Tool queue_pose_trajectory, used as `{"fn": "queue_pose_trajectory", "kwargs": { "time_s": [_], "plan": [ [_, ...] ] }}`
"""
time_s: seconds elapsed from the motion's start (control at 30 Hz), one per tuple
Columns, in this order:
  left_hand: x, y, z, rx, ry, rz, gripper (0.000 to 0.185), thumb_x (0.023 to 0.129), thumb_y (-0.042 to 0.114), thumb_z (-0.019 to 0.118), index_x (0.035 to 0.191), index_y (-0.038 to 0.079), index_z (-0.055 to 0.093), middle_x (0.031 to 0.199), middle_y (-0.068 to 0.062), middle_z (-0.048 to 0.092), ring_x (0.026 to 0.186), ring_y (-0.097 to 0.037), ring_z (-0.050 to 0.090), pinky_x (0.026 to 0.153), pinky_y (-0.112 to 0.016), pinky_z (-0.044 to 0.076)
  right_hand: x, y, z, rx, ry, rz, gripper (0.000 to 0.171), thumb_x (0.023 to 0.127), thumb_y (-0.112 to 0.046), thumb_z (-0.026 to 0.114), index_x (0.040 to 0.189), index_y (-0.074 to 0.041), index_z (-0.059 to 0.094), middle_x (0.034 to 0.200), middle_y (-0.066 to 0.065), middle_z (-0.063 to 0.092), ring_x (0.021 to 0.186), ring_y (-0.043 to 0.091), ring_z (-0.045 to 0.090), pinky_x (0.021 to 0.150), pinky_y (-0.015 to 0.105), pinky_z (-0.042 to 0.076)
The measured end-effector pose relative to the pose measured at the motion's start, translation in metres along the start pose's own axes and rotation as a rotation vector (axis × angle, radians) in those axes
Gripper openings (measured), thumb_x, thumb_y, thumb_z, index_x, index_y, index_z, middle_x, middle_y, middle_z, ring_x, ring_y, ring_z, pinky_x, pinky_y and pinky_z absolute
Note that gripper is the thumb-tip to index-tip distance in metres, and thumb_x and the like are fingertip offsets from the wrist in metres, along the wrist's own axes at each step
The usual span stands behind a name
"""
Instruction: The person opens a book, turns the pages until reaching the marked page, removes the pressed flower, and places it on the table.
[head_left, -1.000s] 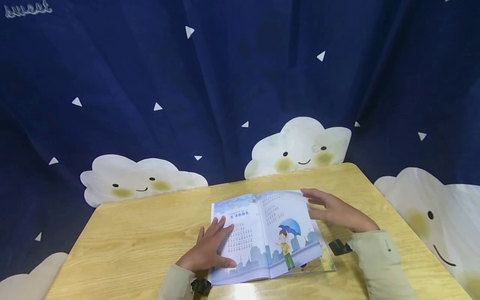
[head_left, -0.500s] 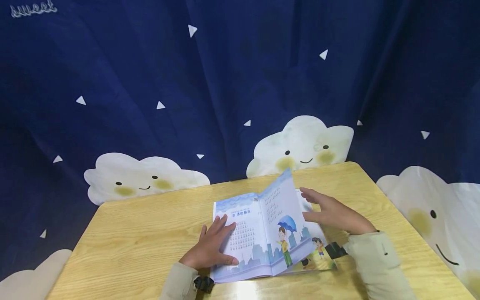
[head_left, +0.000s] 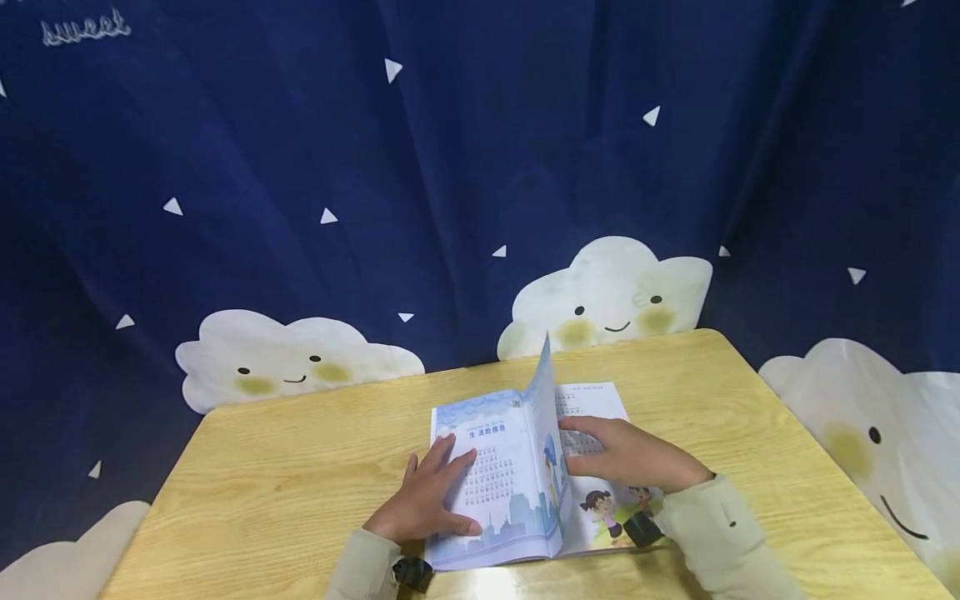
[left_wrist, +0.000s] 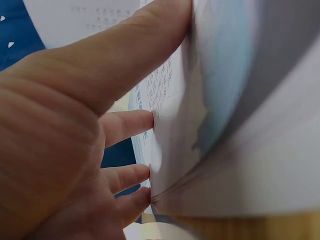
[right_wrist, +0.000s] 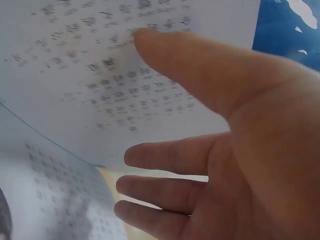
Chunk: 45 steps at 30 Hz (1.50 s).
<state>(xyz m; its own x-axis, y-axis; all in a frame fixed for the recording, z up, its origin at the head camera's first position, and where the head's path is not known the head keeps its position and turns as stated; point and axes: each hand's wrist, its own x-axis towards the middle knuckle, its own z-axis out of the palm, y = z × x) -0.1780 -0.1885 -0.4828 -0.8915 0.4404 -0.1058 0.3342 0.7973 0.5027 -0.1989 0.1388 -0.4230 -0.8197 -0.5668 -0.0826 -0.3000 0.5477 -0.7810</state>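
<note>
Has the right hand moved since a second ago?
Yes. The right hand has slid left from the book's right edge toward its spine, pushing the lifted page upright.

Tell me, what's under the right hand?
The right hand lies on the book's right page, beside the upright leaf. Print and cartoon children show around it; what it covers is hidden.

- The head view looks forward and down from above and behind both hands, far enough back to take in the whole table (head_left: 300, 467), the open book (head_left: 495, 475) and the curtain (head_left: 480, 167) beyond
- The left wrist view sits tight behind the left hand (left_wrist: 65, 150), facing along its fingers onto the left page
- The right wrist view sits as close behind the right hand (right_wrist: 240, 165), facing the printed page beyond its fingers
- All three share the book
</note>
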Motion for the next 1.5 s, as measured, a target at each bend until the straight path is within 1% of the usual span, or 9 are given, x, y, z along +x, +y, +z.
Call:
{"fn": "queue_pose_trajectory", "kwargs": {
  "time_s": [0.27, 0.33, 0.5, 0.57, 0.7, 0.83, 1.07, 1.3, 1.5],
  "plan": [
    [0.000, 0.002, -0.001, 0.023, 0.006, -0.017, 0.104, 0.063, 0.061, 0.079, 0.148, 0.015, 0.040, 0.157, -0.020, 0.017, 0.145, -0.040, 0.011, 0.111, -0.066, 0.003, 0.007, -0.010, 0.014, -0.025, -0.042, 0.027, 0.081, 0.087, -0.052, 0.066, 0.144, 0.000, 0.041, 0.146, 0.013, 0.044, 0.135, 0.032, 0.039, 0.107, 0.051, 0.035],
    [0.000, 0.003, 0.000, 0.027, 0.005, -0.027, 0.104, 0.062, 0.062, 0.079, 0.148, 0.015, 0.041, 0.157, -0.020, 0.017, 0.145, -0.040, 0.012, 0.111, -0.066, 0.003, 0.007, -0.012, 0.017, -0.001, -0.061, 0.044, 0.083, 0.086, -0.052, 0.067, 0.145, -0.001, 0.039, 0.146, 0.014, 0.044, 0.122, 0.034, 0.053, 0.097, 0.049, 0.045],
    [0.001, 0.004, 0.003, 0.029, 0.003, -0.045, 0.104, 0.062, 0.062, 0.080, 0.147, 0.016, 0.041, 0.157, -0.021, 0.017, 0.144, -0.041, 0.014, 0.110, -0.067, 0.003, 0.008, -0.015, 0.025, 0.009, -0.078, 0.065, 0.084, 0.085, -0.053, 0.068, 0.147, -0.004, 0.038, 0.145, 0.013, 0.045, 0.105, 0.026, 0.057, 0.082, 0.040, 0.051],
    [0.000, 0.004, 0.003, 0.027, 0.004, -0.047, 0.103, 0.062, 0.061, 0.080, 0.147, 0.016, 0.041, 0.157, -0.021, 0.017, 0.144, -0.041, 0.014, 0.110, -0.067, 0.003, 0.009, -0.016, 0.028, -0.018, -0.074, 0.040, 0.081, 0.085, -0.053, 0.067, 0.146, -0.006, 0.041, 0.143, 0.010, 0.048, 0.112, 0.022, 0.051, 0.088, 0.039, 0.046],
    [0.000, 0.004, 0.003, 0.022, 0.009, -0.048, 0.103, 0.063, 0.060, 0.080, 0.147, 0.016, 0.041, 0.157, -0.023, 0.016, 0.143, -0.042, 0.015, 0.110, -0.067, 0.003, 0.012, -0.017, 0.035, -0.035, -0.079, -0.009, 0.079, 0.086, -0.052, 0.067, 0.144, -0.005, 0.042, 0.141, 0.010, 0.050, 0.118, 0.024, 0.051, 0.095, 0.045, 0.044],
    [0.001, 0.005, 0.003, 0.033, 0.014, -0.042, 0.102, 0.062, 0.061, 0.080, 0.145, 0.014, 0.044, 0.157, -0.023, 0.016, 0.143, -0.043, 0.015, 0.110, -0.067, 0.004, 0.013, -0.017, 0.041, -0.063, -0.071, -0.004, 0.081, 0.085, -0.053, 0.066, 0.145, -0.003, 0.042, 0.150, 0.015, 0.038, 0.136, 0.031, 0.038, 0.109, 0.055, 0.030],
    [-0.004, 0.002, 0.003, 0.073, 0.084, 0.076, 0.087, 0.069, 0.044, 0.083, 0.142, 0.011, 0.048, 0.153, -0.024, 0.025, 0.142, -0.045, 0.017, 0.105, -0.074, 0.009, 0.016, -0.017, 0.051, -0.079, -0.063, 0.021, 0.084, 0.084, -0.055, 0.067, 0.145, -0.003, 0.042, 0.156, 0.020, 0.025, 0.144, 0.036, 0.021, 0.114, 0.060, 0.003],
    [-0.008, -0.002, 0.006, 0.005, 0.099, 0.103, 0.059, 0.087, 0.031, 0.067, 0.141, 0.015, 0.051, 0.156, -0.020, 0.021, 0.144, -0.040, 0.014, 0.102, -0.075, 0.006, 0.017, -0.018, 0.060, -0.106, -0.064, 0.031, 0.085, 0.082, -0.057, 0.067, 0.145, -0.005, 0.043, 0.157, 0.019, 0.021, 0.145, 0.034, 0.018, 0.115, 0.058, 0.003],
    [-0.005, -0.011, -0.001, -0.038, 0.081, 0.164, 0.069, 0.090, 0.033, 0.065, 0.149, 0.015, 0.036, 0.156, -0.013, 0.025, 0.142, -0.034, 0.017, 0.102, -0.075, 0.009, 0.018, -0.019, 0.062, -0.181, -0.047, 0.021, 0.079, 0.085, -0.056, 0.064, 0.145, -0.008, 0.044, 0.157, 0.015, 0.025, 0.144, 0.034, 0.022, 0.114, 0.059, 0.006]
  ]
}}
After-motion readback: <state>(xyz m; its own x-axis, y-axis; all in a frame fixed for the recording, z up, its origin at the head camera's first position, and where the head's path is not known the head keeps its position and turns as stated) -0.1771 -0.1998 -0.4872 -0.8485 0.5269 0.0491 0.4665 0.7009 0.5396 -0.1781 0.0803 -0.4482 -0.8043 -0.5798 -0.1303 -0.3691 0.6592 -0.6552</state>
